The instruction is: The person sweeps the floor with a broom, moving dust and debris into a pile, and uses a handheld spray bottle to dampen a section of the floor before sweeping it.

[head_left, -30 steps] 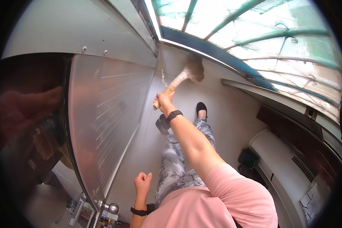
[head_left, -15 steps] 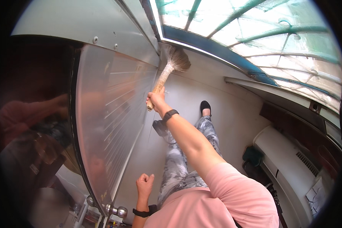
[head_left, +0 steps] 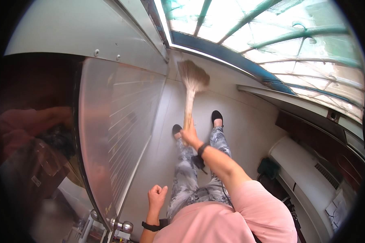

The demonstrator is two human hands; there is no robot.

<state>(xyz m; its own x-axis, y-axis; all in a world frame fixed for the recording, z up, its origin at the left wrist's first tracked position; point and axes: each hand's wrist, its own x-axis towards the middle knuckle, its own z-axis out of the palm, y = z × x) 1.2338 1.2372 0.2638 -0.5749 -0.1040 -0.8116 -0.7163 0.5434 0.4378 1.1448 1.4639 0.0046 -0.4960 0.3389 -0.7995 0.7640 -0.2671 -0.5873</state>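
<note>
My right hand is wrapped round the handle of a short hand broom, held out in front of my legs. The broom's handle is pale, and its brownish bristles fan out away from me, slightly blurred, over the light floor near the far corner. Whether the bristle tips touch the floor I cannot tell. At my left side, my left hand is curled into a loose fist with the thumb up. It is close to my thigh, and nothing shows in it.
A ribbed metal panel and a glossy dark door stand on the left. Ahead is a window with green bars above a blue sill. A long white appliance lies along the right. My black shoes are on the floor.
My right hand has drawn the broom toward me and to the right, away from the corner by the metal panel. My left foot now shows. The left hand is nearly unmoved.
</note>
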